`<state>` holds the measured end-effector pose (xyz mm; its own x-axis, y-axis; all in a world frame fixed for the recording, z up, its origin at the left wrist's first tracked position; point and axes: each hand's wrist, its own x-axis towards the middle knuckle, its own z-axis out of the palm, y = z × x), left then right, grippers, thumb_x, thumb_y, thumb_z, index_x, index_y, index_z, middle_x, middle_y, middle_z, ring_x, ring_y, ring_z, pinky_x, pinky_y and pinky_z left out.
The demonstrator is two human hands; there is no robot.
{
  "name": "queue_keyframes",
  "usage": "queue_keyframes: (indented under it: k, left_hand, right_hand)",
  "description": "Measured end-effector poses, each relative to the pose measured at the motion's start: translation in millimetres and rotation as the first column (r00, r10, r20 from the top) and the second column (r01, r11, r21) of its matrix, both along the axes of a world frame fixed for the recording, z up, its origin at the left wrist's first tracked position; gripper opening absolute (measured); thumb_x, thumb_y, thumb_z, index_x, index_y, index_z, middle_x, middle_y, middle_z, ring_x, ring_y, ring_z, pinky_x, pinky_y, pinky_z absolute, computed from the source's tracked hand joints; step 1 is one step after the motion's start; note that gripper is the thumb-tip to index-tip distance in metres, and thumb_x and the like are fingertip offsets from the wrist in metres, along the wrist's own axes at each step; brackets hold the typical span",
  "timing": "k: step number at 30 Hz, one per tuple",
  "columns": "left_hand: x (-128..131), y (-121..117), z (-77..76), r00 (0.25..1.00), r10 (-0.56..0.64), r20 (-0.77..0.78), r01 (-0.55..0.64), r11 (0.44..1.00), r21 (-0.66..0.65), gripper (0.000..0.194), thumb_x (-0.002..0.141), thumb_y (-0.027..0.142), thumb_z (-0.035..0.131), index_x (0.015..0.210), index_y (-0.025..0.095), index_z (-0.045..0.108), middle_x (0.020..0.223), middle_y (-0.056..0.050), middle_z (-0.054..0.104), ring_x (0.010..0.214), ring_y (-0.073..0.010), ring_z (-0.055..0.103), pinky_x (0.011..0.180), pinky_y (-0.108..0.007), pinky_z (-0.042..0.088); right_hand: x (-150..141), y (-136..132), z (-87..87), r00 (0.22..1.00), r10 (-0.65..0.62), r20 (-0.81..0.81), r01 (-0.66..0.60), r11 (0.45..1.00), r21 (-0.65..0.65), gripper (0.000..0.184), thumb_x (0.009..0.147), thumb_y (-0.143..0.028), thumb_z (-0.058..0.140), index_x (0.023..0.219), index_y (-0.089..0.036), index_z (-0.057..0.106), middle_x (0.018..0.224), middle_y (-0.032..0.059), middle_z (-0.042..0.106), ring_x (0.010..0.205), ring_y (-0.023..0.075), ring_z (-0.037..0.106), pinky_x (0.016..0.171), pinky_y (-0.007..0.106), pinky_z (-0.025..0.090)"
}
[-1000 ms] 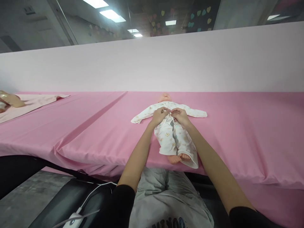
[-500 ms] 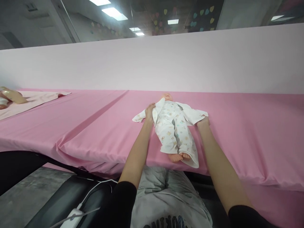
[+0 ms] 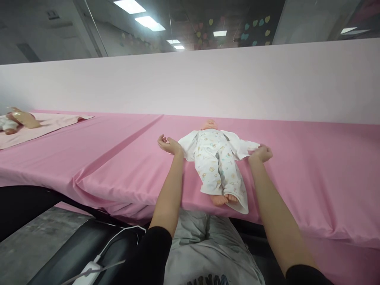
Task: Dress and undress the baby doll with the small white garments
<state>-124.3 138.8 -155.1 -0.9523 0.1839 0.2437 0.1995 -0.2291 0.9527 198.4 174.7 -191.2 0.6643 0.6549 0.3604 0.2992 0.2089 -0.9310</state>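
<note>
A baby doll point(image 3: 210, 124) lies on its back on the pink bed cover, head toward the wall and bare feet toward me. It wears white trousers point(image 3: 210, 170) with a small print. A white jacket point(image 3: 190, 143) lies spread under its body, sleeves stretched to both sides. My left hand point(image 3: 170, 145) is over the end of the left sleeve, palm up, fingers loosely curled and apart from the thumb. At the other side, my right hand point(image 3: 261, 153) is closed on the cuff of the right sleeve point(image 3: 247, 146). The doll's arms are hidden.
A pale cloth point(image 3: 59, 120) with another doll point(image 3: 25, 118) on it lies at the far left. Behind the pink cover point(image 3: 124, 158) rises a white wall point(image 3: 190, 83) with glass above. A white power strip point(image 3: 89, 273) with cables rests on a black seat point(image 3: 65, 253).
My left hand has moved outward to the left, and the jacket's left front now lies folded out flat. My right hand has shifted slightly right at the cuff. The view has tilted a little upward.
</note>
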Motion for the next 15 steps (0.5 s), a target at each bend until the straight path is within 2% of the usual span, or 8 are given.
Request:
queue_keyframes:
  k: [2, 4, 5, 7, 9, 11, 13, 15]
  left_hand:
    - [9, -1, 3.7, 0.988, -0.076, -0.137, 0.084, 0.995, 0.054, 0.027, 0.081, 0.014, 0.030, 0.102, 0.020, 0.045, 0.109, -0.007, 0.052, 0.104, -0.0137, 0.052, 0.092, -0.028, 0.041]
    - [24, 1, 0.2, 0.926, -0.274, -0.261, 0.293, 0.956, 0.036, 0.026, 0.081, 0.014, 0.033, 0.102, 0.020, 0.047, 0.107, -0.007, 0.055, 0.102, -0.0140, 0.053, 0.091, -0.028, 0.042]
    - [32, 3, -4.0, 0.861, -0.397, -0.319, 0.416, 0.909, -0.008, 0.026, 0.081, 0.015, 0.037, 0.104, 0.019, 0.049, 0.108, -0.007, 0.056, 0.103, -0.0147, 0.054, 0.092, -0.029, 0.042]
    - [48, 8, -14.8, 0.672, -0.630, -0.389, 0.633, 0.761, -0.140, 0.029, 0.079, 0.019, 0.047, 0.108, 0.019, 0.052, 0.116, -0.007, 0.057, 0.111, -0.0175, 0.052, 0.098, -0.031, 0.040]
    - [58, 13, -25.0, 0.512, -0.777, -0.366, 0.751, 0.612, -0.249, 0.032, 0.078, 0.021, 0.052, 0.109, 0.019, 0.056, 0.124, -0.008, 0.055, 0.120, -0.0201, 0.047, 0.105, -0.035, 0.034]
    - [61, 17, -31.4, 0.438, -0.841, -0.319, 0.800, 0.526, -0.289, 0.032, 0.079, 0.023, 0.054, 0.110, 0.018, 0.058, 0.129, -0.008, 0.053, 0.125, -0.0210, 0.043, 0.109, -0.036, 0.029]
    - [59, 20, -33.9, 0.428, -0.848, -0.312, 0.808, 0.514, -0.289, 0.034, 0.079, 0.025, 0.055, 0.112, 0.019, 0.058, 0.129, -0.007, 0.054, 0.124, -0.0208, 0.045, 0.109, -0.037, 0.029]
    - [57, 21, -34.2, 0.430, -0.831, -0.354, 0.791, 0.535, -0.296, 0.034, 0.079, 0.027, 0.056, 0.112, 0.020, 0.060, 0.125, -0.007, 0.057, 0.120, -0.0205, 0.047, 0.108, -0.037, 0.031]
  right_hand:
    - [-6, -4, 8.1, 0.987, -0.133, -0.094, 0.138, 0.989, 0.043, 0.028, 0.070, -0.018, 0.031, 0.080, -0.017, 0.057, 0.085, 0.0110, 0.061, 0.085, 0.0245, 0.060, 0.072, 0.041, 0.050]
    - [-20, -9, 16.7, 0.993, -0.074, -0.090, 0.083, 0.992, 0.099, 0.025, 0.068, -0.016, 0.033, 0.075, -0.017, 0.057, 0.082, 0.0081, 0.062, 0.081, 0.0210, 0.060, 0.076, 0.036, 0.050]
    - [-30, -13, 20.1, 0.999, 0.022, -0.040, -0.017, 0.993, 0.113, 0.025, 0.068, -0.016, 0.035, 0.075, -0.017, 0.058, 0.081, 0.0070, 0.062, 0.077, 0.0198, 0.060, 0.074, 0.035, 0.050]
    - [-51, -21, 23.6, 0.961, 0.248, 0.124, -0.260, 0.961, 0.093, 0.027, 0.068, -0.017, 0.039, 0.081, -0.017, 0.061, 0.086, 0.0065, 0.064, 0.073, 0.0190, 0.060, 0.071, 0.035, 0.051]
    - [-72, -28, 22.4, 0.854, 0.386, 0.348, -0.431, 0.900, 0.060, 0.030, 0.068, -0.014, 0.042, 0.087, -0.017, 0.064, 0.097, 0.0077, 0.065, 0.084, 0.0209, 0.060, 0.080, 0.037, 0.050]
    - [-86, -31, 18.0, 0.715, 0.428, 0.553, -0.516, 0.857, 0.003, 0.034, 0.070, -0.012, 0.041, 0.093, -0.017, 0.066, 0.107, 0.0082, 0.064, 0.100, 0.0234, 0.057, 0.093, 0.041, 0.045]
    - [-92, -30, 12.3, 0.625, 0.438, 0.646, -0.533, 0.844, -0.056, 0.039, 0.074, -0.011, 0.038, 0.103, -0.018, 0.065, 0.116, 0.0078, 0.062, 0.112, 0.0240, 0.053, 0.101, 0.044, 0.039]
    - [-92, -24, 6.9, 0.595, 0.458, 0.660, -0.534, 0.839, -0.101, 0.046, 0.078, -0.012, 0.035, 0.116, -0.018, 0.060, 0.125, 0.0073, 0.056, 0.120, 0.0229, 0.048, 0.106, 0.044, 0.035]
